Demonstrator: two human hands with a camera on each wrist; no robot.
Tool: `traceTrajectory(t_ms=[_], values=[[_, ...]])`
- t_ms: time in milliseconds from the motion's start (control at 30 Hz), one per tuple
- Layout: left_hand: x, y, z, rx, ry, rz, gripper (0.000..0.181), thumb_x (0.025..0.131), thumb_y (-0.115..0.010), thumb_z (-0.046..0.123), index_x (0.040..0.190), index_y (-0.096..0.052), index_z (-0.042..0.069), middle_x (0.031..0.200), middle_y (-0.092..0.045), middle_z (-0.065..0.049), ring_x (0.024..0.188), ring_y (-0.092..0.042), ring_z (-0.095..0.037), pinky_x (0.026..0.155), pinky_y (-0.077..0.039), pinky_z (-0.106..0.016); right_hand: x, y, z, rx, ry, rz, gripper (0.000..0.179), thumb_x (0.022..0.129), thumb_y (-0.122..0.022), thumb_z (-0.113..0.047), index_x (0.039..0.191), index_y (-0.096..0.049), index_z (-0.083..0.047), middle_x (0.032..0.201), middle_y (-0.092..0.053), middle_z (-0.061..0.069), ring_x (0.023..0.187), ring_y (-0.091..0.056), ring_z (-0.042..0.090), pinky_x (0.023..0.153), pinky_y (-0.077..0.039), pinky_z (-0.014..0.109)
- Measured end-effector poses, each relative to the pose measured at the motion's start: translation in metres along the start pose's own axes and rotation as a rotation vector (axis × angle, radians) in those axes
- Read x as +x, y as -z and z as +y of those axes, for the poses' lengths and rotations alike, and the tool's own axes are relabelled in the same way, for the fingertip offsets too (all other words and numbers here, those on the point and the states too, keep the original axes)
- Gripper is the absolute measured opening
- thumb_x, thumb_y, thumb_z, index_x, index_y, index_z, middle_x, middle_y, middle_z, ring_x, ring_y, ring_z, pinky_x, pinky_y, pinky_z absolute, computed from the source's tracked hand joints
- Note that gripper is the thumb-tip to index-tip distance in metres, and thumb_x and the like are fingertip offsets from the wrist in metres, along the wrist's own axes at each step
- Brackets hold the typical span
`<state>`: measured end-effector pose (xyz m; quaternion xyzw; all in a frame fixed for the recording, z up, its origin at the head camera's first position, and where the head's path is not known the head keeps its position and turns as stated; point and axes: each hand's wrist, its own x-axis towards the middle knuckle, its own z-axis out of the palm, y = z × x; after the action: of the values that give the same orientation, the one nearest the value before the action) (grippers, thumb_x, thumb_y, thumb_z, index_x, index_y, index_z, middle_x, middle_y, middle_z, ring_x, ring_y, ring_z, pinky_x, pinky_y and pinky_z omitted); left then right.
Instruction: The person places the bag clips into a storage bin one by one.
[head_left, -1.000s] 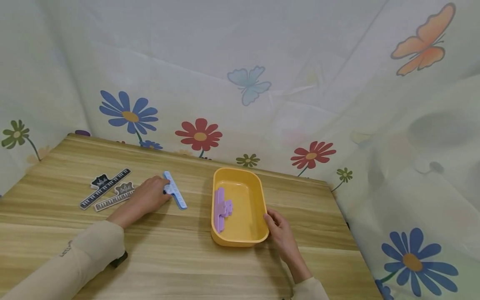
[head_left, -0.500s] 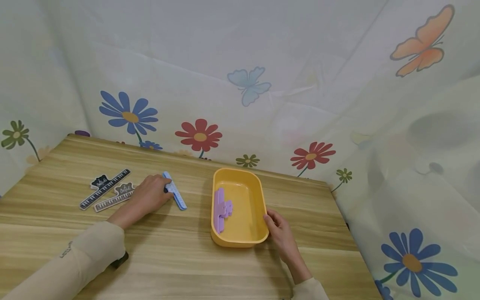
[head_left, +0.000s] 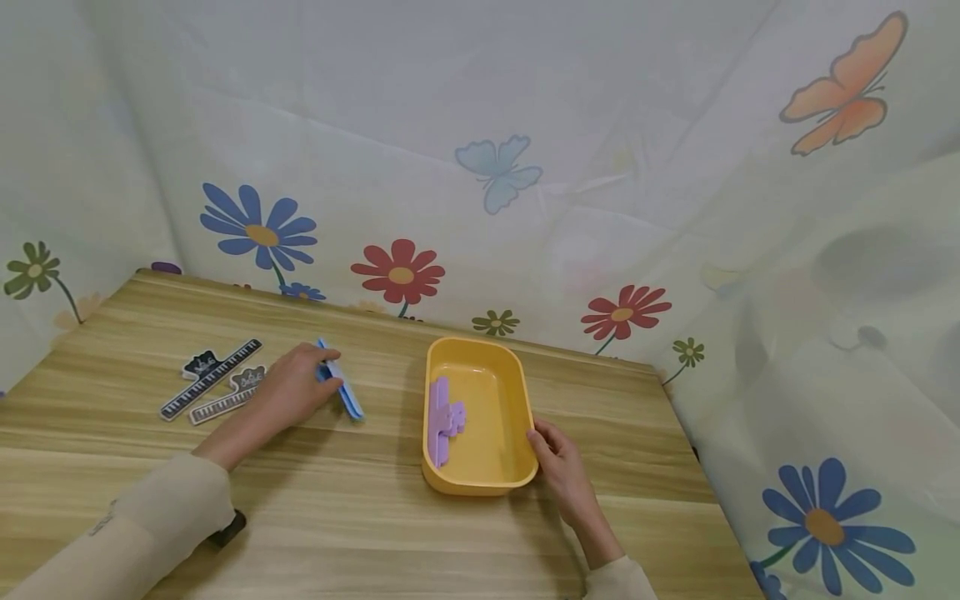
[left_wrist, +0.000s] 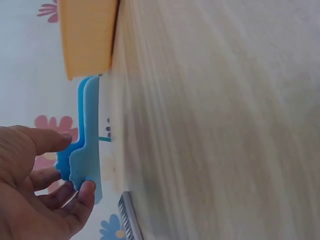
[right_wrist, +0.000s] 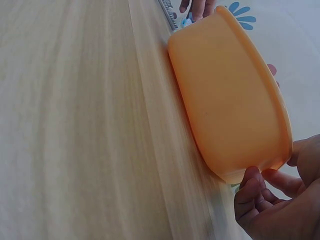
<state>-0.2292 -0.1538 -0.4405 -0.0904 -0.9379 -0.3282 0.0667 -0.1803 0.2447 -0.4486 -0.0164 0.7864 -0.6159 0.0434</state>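
Note:
A light blue clip point(head_left: 347, 396) with a long straight bar is pinched by its handle between the thumb and fingers of my left hand point(head_left: 292, 387). In the left wrist view the clip point(left_wrist: 91, 120) stands on edge, and its two halves show side by side. My right hand point(head_left: 567, 479) grips the right wall of a yellow plastic box point(head_left: 480, 486), thumb at the rim and fingers outside, as the right wrist view shows on the box's end point(right_wrist: 235, 170). Inside the box, a purple clip point(head_left: 439, 422) leans along the left wall.
Left of my left hand lie a black clip with a piano-key pattern point(head_left: 213, 379) and a white one point(head_left: 225, 406), partly hidden by the hand. Wood-grain tabletop point(head_left: 360, 517) surrounds them. A flower-printed cloth point(head_left: 600, 208) hangs behind and to the right.
My left hand has shifted slightly left, and the blue clip has turned from lying face up to standing more on edge. The right hand and the box have stayed put.

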Motion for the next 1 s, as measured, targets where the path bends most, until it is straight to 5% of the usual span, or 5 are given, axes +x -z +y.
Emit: traceTrajectory(t_ms=[433, 700, 1000], values=[[-0.012, 0.037, 0.021, -0.027, -0.045, 0.076, 0.051, 0.088, -0.065, 0.027, 0.13, -0.051, 0.002, 0.129, -0.045, -0.028, 0.115, -0.043, -0.045, 0.088, -0.037, -0.062, -0.001, 0.0, 0.005, -0.008, 0.019, 0.016, 0.039, 0.097, -0.05, -0.023, 0.129, -0.051, 0.0, 0.112, -0.057, 0.025, 0.093, -0.058, 0.041, 0.069, -0.053, 0.042], [-0.016, 0.053, 0.034, -0.058, -0.072, 0.112, 0.056, 0.088, -0.064, 0.028, 0.133, -0.046, 0.0, 0.125, -0.048, -0.025, 0.089, -0.056, -0.035, 0.071, -0.048, -0.048, 0.0, 0.0, 0.005, -0.012, 0.018, 0.027, 0.038, 0.097, -0.05, -0.023, 0.128, -0.052, -0.001, 0.112, -0.058, 0.024, 0.093, -0.058, 0.04, 0.068, -0.053, 0.042], [-0.02, 0.07, 0.047, -0.07, -0.111, 0.159, 0.054, 0.086, -0.067, 0.022, 0.132, -0.048, -0.001, 0.122, -0.052, -0.023, 0.069, -0.056, -0.023, 0.053, -0.045, -0.032, 0.0, 0.0, 0.004, -0.015, 0.017, 0.014, 0.041, 0.097, -0.051, -0.025, 0.129, -0.051, 0.0, 0.113, -0.057, 0.024, 0.094, -0.058, 0.038, 0.069, -0.053, 0.041]])
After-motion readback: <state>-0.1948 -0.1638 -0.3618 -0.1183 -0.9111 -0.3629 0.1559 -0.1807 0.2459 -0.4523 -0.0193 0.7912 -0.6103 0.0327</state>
